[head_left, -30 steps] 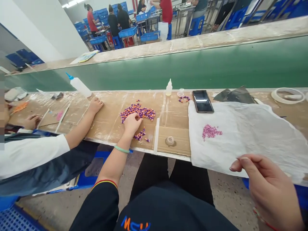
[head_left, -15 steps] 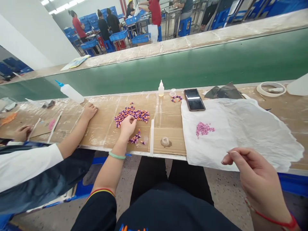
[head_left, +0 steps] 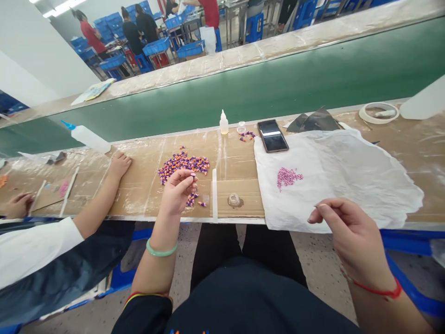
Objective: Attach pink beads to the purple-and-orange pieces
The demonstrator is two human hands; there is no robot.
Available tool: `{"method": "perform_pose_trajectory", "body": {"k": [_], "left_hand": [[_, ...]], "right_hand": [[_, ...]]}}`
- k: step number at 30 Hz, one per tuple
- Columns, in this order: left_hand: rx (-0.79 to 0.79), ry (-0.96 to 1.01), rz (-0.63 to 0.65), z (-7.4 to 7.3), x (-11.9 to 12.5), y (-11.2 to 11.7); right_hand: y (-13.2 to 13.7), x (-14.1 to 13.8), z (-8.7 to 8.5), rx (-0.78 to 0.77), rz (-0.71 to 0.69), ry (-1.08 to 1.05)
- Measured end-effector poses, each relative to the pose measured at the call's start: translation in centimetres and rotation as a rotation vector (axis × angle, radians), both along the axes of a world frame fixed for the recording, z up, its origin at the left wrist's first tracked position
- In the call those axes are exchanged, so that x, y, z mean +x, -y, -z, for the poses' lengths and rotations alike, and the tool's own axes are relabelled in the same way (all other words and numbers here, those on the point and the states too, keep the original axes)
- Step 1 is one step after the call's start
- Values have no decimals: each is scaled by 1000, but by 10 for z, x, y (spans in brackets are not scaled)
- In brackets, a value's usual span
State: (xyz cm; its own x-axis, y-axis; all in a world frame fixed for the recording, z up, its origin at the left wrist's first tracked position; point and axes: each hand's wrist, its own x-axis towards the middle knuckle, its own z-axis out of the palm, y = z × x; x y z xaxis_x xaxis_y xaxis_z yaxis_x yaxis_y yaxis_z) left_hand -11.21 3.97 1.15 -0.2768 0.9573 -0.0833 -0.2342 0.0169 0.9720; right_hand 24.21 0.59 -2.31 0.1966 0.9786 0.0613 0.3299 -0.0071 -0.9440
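Observation:
My left hand [head_left: 177, 190] is lifted a little above the cardboard-covered bench [head_left: 139, 185], its fingertips pinched on a small purple bead. Just beyond it lies a heap of purple and orange beads [head_left: 183, 163], with a smaller cluster [head_left: 192, 200] under the hand. My right hand [head_left: 347, 232] hangs off the bench's near edge, thumb and forefinger pressed together at the rim of a white cloth [head_left: 347, 176]; what they hold is too small to name. A small pile of pink beads [head_left: 288, 176] lies on that cloth.
A co-worker's forearm and hand [head_left: 118, 167] rest on the bench at left, near a squeeze bottle with a blue tip [head_left: 88, 138]. A small glue bottle [head_left: 224, 123], a phone [head_left: 273, 136], a tape roll [head_left: 378, 112] and a green conveyor belt [head_left: 278, 88] lie behind. People work at blue crates beyond.
My left hand has lifted off the bead heap and turned palm-up with a bead pinched in it. My right hand has risen slightly toward the cloth's edge. The view has tilted.

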Motion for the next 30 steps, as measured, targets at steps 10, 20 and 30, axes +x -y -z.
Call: {"method": "perform_pose_trajectory", "body": {"k": [10, 20, 30], "left_hand": [[-99, 200, 270, 17, 44, 26], [-190, 239, 399, 38, 58, 44], [-238, 213, 445, 41, 67, 46]], "right_hand": [[-49, 14, 18, 204, -339, 501], [-74, -3, 42, 160, -395, 593], [-81, -4, 42, 152, -432, 635]]}}
